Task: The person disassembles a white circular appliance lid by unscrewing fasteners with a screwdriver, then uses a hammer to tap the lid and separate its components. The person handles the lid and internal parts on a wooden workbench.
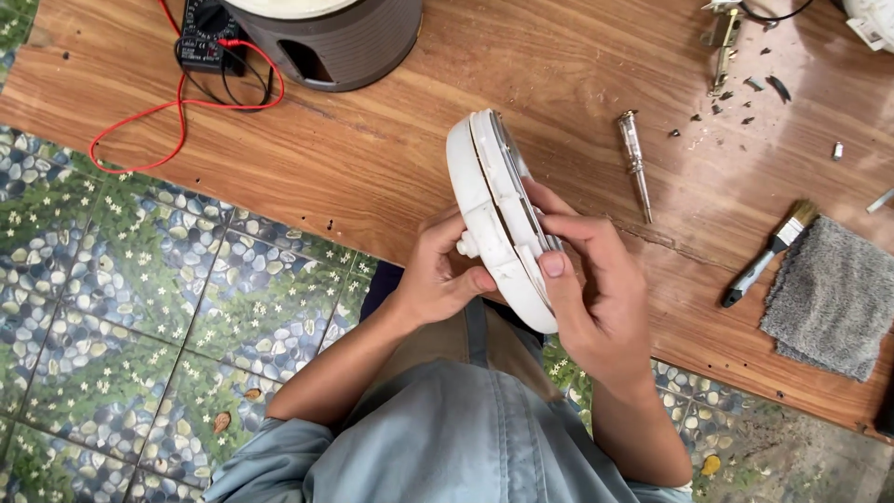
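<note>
1. I judge the work mid-way: both my hands grip the white round housing (pixel 494 224) on edge, just above the near edge of the worktop (pixel 372 158), its halves apparently still together.
2. My left hand (pixel 438 275) cups its back; my right hand (pixel 587 279) pinches the rim, thumb on the seam.
3. The screwdriver (pixel 635 163) and brush (pixel 768 253) lie right; free room lies left, toward the red lead (pixel 177 107).

1. One round white plastic disc (pixel 494 224), held on edge.
2. Two hands: left hand (pixel 440 275), right hand (pixel 591 279).
3. One screwdriver (pixel 635 163).
4. One paintbrush (pixel 771 251).
5. One grey cloth (pixel 832 298).
6. One black meter (pixel 207 37).
7. One red lead (pixel 177 102).
8. One brown ribbed housing (pixel 340 47).
</note>
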